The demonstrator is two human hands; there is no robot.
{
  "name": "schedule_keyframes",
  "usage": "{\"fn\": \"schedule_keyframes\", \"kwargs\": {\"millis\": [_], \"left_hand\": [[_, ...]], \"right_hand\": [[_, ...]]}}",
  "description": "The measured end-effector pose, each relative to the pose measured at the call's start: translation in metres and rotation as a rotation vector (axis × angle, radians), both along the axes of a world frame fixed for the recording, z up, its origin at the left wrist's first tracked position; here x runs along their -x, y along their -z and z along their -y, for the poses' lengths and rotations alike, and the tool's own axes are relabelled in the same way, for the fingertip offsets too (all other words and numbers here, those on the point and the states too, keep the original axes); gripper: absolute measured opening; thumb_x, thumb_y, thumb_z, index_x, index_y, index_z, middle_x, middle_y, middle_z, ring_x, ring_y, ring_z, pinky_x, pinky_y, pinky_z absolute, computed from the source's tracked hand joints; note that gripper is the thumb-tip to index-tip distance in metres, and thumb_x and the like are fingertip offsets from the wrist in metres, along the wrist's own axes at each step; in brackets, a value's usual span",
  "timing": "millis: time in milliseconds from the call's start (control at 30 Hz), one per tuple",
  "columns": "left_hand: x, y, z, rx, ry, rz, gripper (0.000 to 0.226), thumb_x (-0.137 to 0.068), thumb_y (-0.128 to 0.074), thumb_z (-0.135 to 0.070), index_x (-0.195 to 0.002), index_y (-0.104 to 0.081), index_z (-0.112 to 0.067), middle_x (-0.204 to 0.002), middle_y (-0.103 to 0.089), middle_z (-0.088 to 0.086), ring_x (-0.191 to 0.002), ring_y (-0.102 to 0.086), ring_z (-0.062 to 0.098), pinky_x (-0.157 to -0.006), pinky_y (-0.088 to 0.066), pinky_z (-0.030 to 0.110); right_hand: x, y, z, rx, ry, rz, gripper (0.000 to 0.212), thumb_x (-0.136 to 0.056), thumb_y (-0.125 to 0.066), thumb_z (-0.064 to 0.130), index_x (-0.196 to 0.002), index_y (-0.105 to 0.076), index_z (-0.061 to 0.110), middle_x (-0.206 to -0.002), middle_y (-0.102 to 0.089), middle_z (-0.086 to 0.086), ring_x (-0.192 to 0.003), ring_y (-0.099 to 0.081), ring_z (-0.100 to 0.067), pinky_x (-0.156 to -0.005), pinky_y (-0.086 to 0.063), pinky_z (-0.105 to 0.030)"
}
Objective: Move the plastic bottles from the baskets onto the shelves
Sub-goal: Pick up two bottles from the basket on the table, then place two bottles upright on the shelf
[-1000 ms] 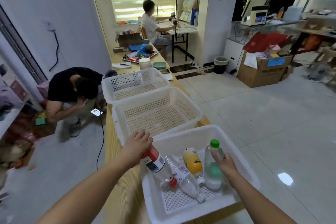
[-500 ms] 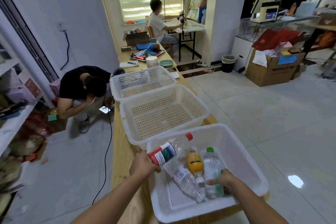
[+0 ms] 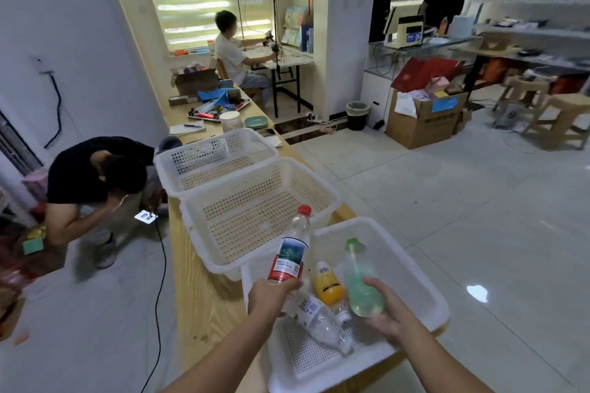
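My left hand point(image 3: 271, 296) grips the base of a clear bottle with a red cap and red-blue label point(image 3: 290, 252), held upright above the nearest white basket point(image 3: 427, 290). My right hand point(image 3: 388, 317) holds a green-tinted bottle with a green cap point(image 3: 360, 281), lifted and tilted over the same basket. An orange bottle point(image 3: 327, 282) and a clear bottle with a white label point(image 3: 321, 321) still lie on the basket floor between my hands. Shelves point(image 3: 536, 3) stand at the far right of the room.
Two empty white baskets point(image 3: 255, 201) point(image 3: 210, 156) sit further along the long wooden table point(image 3: 204, 303). A person crouches on the floor at left point(image 3: 95, 175), with a black cable point(image 3: 159, 281) trailing beside the table. Cardboard box point(image 3: 421, 121) and stools point(image 3: 555, 118) stand right.
Both hands have lifted their bottles out of the basket. The red-capped bottle swung from lying to upright, and the green bottle rose off the basket floor.
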State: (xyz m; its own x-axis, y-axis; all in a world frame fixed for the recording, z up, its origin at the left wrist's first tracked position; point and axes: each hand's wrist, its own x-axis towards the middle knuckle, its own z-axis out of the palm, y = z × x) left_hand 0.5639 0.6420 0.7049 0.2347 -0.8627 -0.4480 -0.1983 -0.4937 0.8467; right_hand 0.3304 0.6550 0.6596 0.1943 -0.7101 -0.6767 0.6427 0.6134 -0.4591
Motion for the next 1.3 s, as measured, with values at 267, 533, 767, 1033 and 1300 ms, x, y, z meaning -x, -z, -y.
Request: {"fn": "schedule_keyframes", "kwargs": {"millis": [267,533,767,1033,1300], "left_hand": [[0.01,-0.007,0.002,0.083,0.271,-0.159,0.043,-0.067,-0.085,-0.026,-0.103,-0.066,-0.011,-0.085,-0.073,0.009,-0.073,-0.071,0.027,-0.065,-0.061,0.041],[-0.003,-0.028,-0.011,0.117,0.639,-0.283,0.031,-0.07,-0.083,-0.02,-0.097,-0.07,-0.015,-0.085,-0.075,0.007,-0.081,-0.071,0.028,-0.071,-0.06,0.04],[0.009,-0.027,-0.074,0.067,1.019,-0.333,0.033,-0.071,-0.082,-0.024,-0.1,-0.07,-0.013,-0.085,-0.075,0.006,-0.079,-0.072,0.024,-0.072,-0.06,0.038],[0.027,-0.046,-0.204,-0.017,1.44,-0.379,0.02,-0.078,-0.076,-0.016,-0.089,-0.06,-0.022,-0.086,-0.07,0.005,-0.08,-0.067,0.023,-0.065,-0.056,0.03],[0.016,-0.073,-0.381,-0.038,1.824,-0.454,0.019,-0.076,-0.078,-0.012,-0.085,-0.064,-0.02,-0.08,-0.07,0.006,-0.071,-0.066,0.022,-0.065,-0.056,0.032]], "right_hand": [[-0.018,-0.039,-0.041,0.411,0.222,0.355,0.093,-0.045,-0.089,0.005,-0.127,-0.046,0.002,-0.103,-0.061,-0.024,-0.09,-0.064,-0.034,-0.075,-0.057,-0.044],[-0.072,-0.069,-0.12,0.593,0.485,0.231,0.073,-0.057,-0.088,0.008,-0.122,-0.059,-0.01,-0.123,-0.06,-0.025,-0.116,-0.059,-0.035,-0.092,-0.051,-0.05],[-0.114,-0.071,-0.234,0.613,0.798,0.049,0.056,-0.092,-0.052,0.016,-0.144,-0.037,0.006,-0.14,-0.047,-0.018,-0.128,-0.046,-0.029,-0.111,-0.026,-0.05],[-0.175,-0.084,-0.398,0.674,1.172,-0.243,0.051,-0.096,-0.053,0.024,-0.141,-0.041,0.002,-0.139,-0.049,-0.015,-0.127,-0.047,-0.027,-0.11,-0.03,-0.048],[-0.281,-0.1,-0.565,0.672,1.572,-0.33,0.065,-0.056,-0.093,0.018,-0.112,-0.068,-0.003,-0.107,-0.067,-0.022,-0.095,-0.067,-0.034,-0.085,-0.052,-0.052]]}}
